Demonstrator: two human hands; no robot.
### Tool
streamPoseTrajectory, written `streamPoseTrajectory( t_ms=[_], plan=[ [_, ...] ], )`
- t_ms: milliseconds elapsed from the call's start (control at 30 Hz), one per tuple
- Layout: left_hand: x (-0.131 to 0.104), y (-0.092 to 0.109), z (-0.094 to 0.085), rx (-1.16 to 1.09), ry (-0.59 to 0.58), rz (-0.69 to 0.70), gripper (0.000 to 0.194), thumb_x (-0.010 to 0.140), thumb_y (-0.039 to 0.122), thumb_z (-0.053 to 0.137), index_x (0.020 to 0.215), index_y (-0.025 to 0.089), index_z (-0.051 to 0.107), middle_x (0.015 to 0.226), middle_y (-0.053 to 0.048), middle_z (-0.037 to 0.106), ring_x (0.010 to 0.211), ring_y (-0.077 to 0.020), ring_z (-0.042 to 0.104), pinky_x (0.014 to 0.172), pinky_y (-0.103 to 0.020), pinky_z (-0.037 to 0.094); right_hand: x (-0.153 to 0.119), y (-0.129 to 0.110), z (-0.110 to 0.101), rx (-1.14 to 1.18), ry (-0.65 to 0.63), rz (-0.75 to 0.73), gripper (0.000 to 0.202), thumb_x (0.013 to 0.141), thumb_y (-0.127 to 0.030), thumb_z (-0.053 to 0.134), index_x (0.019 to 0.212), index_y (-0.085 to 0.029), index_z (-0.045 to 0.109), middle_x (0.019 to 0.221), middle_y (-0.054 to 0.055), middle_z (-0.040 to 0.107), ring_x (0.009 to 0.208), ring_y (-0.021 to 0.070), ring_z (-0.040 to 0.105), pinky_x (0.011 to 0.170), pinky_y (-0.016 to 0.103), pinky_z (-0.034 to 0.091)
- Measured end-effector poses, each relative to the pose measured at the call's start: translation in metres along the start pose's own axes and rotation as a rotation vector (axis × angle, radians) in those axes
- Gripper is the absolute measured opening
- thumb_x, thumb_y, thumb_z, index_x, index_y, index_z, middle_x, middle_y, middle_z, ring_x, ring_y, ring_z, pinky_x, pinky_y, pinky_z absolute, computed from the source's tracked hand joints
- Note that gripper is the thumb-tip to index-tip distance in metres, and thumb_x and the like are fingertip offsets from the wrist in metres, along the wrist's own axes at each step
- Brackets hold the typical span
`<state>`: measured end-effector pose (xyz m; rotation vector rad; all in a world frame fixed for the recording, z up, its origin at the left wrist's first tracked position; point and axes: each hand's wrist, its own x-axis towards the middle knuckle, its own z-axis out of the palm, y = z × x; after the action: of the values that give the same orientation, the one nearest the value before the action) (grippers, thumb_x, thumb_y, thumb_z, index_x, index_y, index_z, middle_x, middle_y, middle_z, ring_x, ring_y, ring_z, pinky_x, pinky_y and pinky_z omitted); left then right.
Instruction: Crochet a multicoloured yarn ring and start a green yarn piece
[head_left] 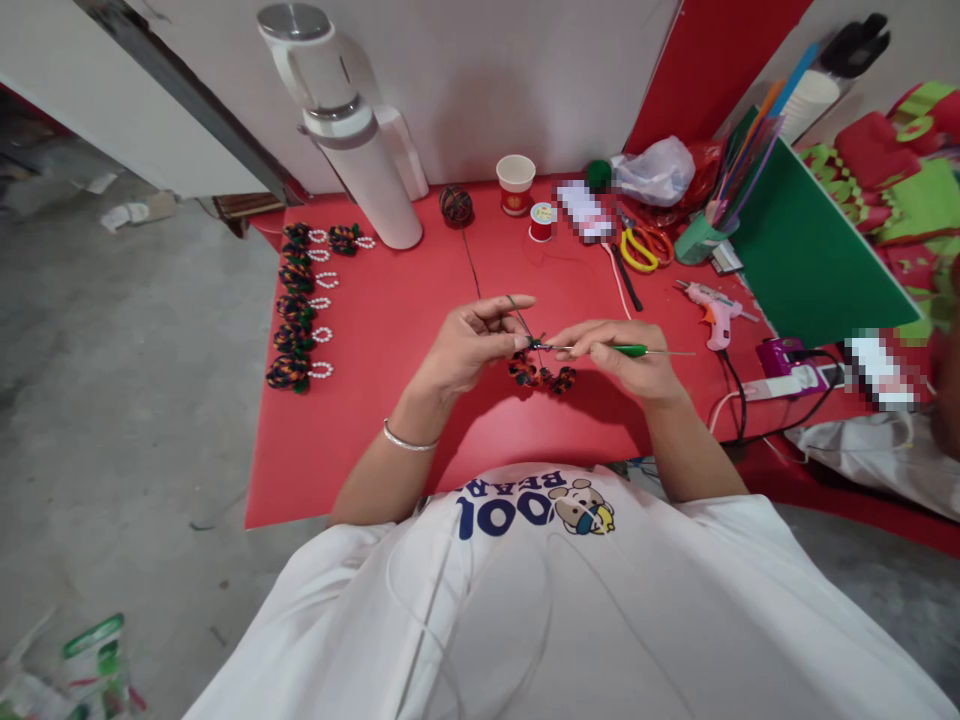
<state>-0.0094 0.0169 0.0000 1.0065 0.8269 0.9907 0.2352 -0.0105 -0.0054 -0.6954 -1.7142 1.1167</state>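
Over the front of the red table, my left hand point(480, 345) pinches a dark, multicoloured crochet piece point(541, 376) whose curled part hangs below the fingers. Yarn passes over my raised left index finger and runs back to a dark yarn ball point(456, 206). Closed around a crochet hook point(628, 350) with a green grip is my right hand point(622, 355). The hook's tip meets the top of the piece beside my left thumb. Just how the loop sits on the tip is too small to tell.
Several finished crochet pieces with white bead loops point(289, 372) line the left of the red table point(360, 440). Behind stand a white flask point(367, 170), paper cup point(516, 183) and thread spool point(541, 222). Rightward lie scissors point(640, 250), a glue gun point(718, 315) and a power strip point(780, 385) with cables.
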Motion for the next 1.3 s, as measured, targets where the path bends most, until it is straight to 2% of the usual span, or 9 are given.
streamPoseTrajectory(
  t_ms=[133,267,400,567,700,833,1067,1300],
  plan=[
    [-0.002,-0.001,0.008,-0.010,0.021,0.009,0.052,0.060,0.018,0.094,0.111,0.017,0.084,0.074,0.000,0.071,0.051,-0.0050,0.051,0.046,-0.020,0.035,-0.001,0.020,0.018,0.177,0.171,0.014,0.028,0.099,-0.052,0.072,0.097,-0.026,0.081,0.109,0.008,0.087,0.086,0.0200,0.083,0.082,0.040,0.071],
    [-0.003,-0.001,0.010,-0.003,0.050,0.051,0.054,0.059,0.017,0.095,0.112,0.018,0.084,0.090,-0.004,0.077,0.059,-0.0062,0.060,0.051,-0.019,0.042,-0.002,0.032,0.035,0.163,0.245,0.018,0.031,0.098,-0.055,0.072,0.097,-0.025,0.081,0.109,0.008,0.086,0.089,0.0200,0.081,0.081,0.038,0.069],
    [-0.003,-0.001,0.010,0.031,0.071,0.088,0.064,0.054,0.025,0.102,0.114,0.016,0.083,0.073,0.000,0.073,0.063,-0.0114,0.068,0.059,-0.021,0.051,-0.004,0.034,0.038,0.194,0.269,-0.037,0.021,0.101,-0.046,0.070,0.101,-0.028,0.081,0.111,0.006,0.086,0.085,0.0174,0.080,0.073,0.034,0.067],
    [-0.005,-0.004,0.016,0.117,0.158,0.136,0.073,0.057,0.034,0.104,0.123,0.015,0.080,0.069,-0.001,0.074,0.061,-0.0124,0.068,0.058,-0.022,0.052,-0.009,0.025,0.041,-0.053,0.367,-0.038,0.024,0.103,-0.047,0.065,0.102,-0.029,0.082,0.114,0.007,0.085,0.099,0.0213,0.081,0.084,0.039,0.069],
    [-0.007,-0.011,0.024,0.164,0.267,0.197,0.074,0.064,0.030,0.101,0.132,0.016,0.078,0.066,0.003,0.071,0.055,-0.0083,0.059,0.053,-0.021,0.043,-0.009,0.016,0.049,-0.303,0.386,-0.140,0.018,0.104,-0.037,0.064,0.103,-0.032,0.082,0.116,0.005,0.085,0.107,0.0222,0.080,0.097,0.044,0.067],
    [-0.007,-0.021,0.028,0.147,0.338,0.227,0.078,0.069,0.029,0.099,0.141,0.019,0.073,0.065,0.005,0.069,0.053,-0.0062,0.055,0.051,-0.021,0.039,-0.008,0.016,0.055,-0.470,0.411,-0.193,0.021,0.105,-0.039,0.061,0.105,-0.034,0.082,0.115,0.004,0.085,0.107,0.0242,0.080,0.099,0.048,0.065],
    [-0.005,-0.021,0.021,0.008,0.224,0.107,0.103,0.057,0.033,0.105,0.150,0.013,0.065,0.068,0.002,0.075,0.061,-0.0109,0.068,0.062,-0.022,0.052,-0.009,0.016,0.055,-0.413,0.409,-0.224,0.018,0.104,-0.035,0.063,0.104,-0.032,0.081,0.113,0.004,0.086,0.105,0.0225,0.080,0.096,0.044,0.066],
    [-0.006,-0.019,0.018,-0.040,0.162,0.067,0.101,0.060,0.032,0.104,0.151,0.016,0.063,0.070,0.002,0.076,0.063,-0.0120,0.070,0.064,-0.023,0.053,-0.011,0.018,0.051,-0.342,0.403,-0.175,0.019,0.103,-0.040,0.065,0.102,-0.032,0.082,0.112,0.005,0.085,0.104,0.0230,0.080,0.096,0.045,0.067]
  ],
)
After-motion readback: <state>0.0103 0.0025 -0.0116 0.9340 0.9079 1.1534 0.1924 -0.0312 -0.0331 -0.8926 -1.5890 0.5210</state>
